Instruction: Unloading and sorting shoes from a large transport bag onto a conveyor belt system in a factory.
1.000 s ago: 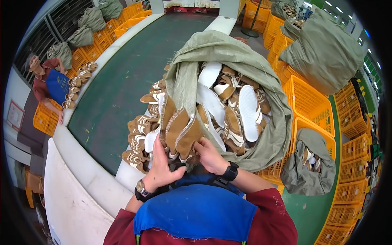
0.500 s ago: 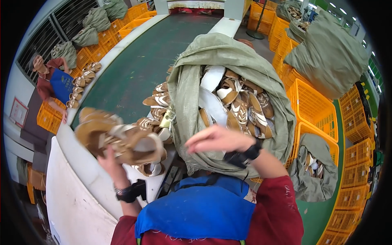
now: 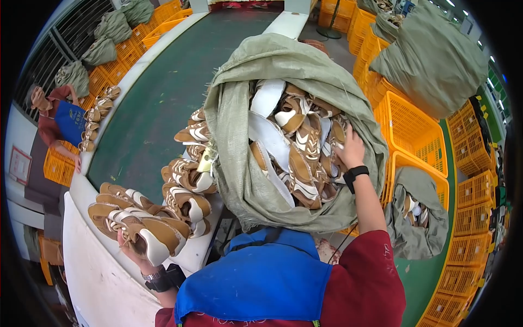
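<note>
In my left hand (image 3: 131, 248), closed low on the left, are brown-and-white shoe uppers (image 3: 143, 226), held over the white edge of the conveyor table. Their overlap hides how many I grip. My right hand (image 3: 352, 148) reaches into the right side of a big grey-green woven sack (image 3: 231, 188), its fingers curled on a brown shoe upper (image 3: 339, 133) at the inner wall. Part of that grip is hidden. More uppers (image 3: 304, 158) and white curved sheets (image 3: 268, 98) fill the sack. Between the sack and my left hand lies a row of uppers (image 3: 188, 174).
A green conveyor belt (image 3: 158, 87) runs away behind the sack. Across it, a co-worker (image 3: 60, 117) stands beside a line of uppers (image 3: 93, 114). Orange crates (image 3: 411, 131) and a smaller grey sack (image 3: 417, 240) stand at my right, a bulging sack (image 3: 436, 60) beyond.
My right hand has moved from above the sack's front edge to the uppers at its right inside. My left hand has lowered the held uppers toward the table edge. The view has shifted slightly.
</note>
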Demonstrator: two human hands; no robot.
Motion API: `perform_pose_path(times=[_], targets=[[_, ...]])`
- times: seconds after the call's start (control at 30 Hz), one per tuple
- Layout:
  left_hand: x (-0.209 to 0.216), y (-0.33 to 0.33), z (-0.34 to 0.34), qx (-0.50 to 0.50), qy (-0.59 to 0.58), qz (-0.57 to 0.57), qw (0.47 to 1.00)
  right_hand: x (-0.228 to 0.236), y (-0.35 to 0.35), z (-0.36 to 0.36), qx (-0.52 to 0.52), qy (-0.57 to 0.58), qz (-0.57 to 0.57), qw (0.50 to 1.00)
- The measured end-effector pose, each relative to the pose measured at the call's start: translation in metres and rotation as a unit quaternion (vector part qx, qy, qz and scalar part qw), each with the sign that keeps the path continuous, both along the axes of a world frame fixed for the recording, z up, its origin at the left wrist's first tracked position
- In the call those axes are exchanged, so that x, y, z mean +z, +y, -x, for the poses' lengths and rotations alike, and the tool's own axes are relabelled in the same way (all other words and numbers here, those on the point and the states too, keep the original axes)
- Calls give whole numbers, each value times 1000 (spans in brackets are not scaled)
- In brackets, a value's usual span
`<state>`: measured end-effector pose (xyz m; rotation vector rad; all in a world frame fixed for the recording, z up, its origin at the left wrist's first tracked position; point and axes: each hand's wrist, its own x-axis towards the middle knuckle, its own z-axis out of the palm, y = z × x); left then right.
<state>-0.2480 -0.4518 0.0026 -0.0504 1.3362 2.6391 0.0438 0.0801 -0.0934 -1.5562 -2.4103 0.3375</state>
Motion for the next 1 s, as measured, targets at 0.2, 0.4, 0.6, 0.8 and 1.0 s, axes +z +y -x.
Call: perform_pose_path(times=[0.2,0.4,0.6,0.8,1.0], targets=[[0,31,-4,-56,41,13,998,0,-8,62,247,-9,-155,957],[-1,29,-8,-64,30,28,997,29,21,16,230,36,7,972],[1,36,-14,-155,-31,-72,985,65,5,-63,60,468,276,837],[5,55,-13,-179,-22,-49,982,49,-24,-84,-51,698,556,448],[6,61,-18,-197,-8,-57,979,40,-48,-82,57,690,671,265]])
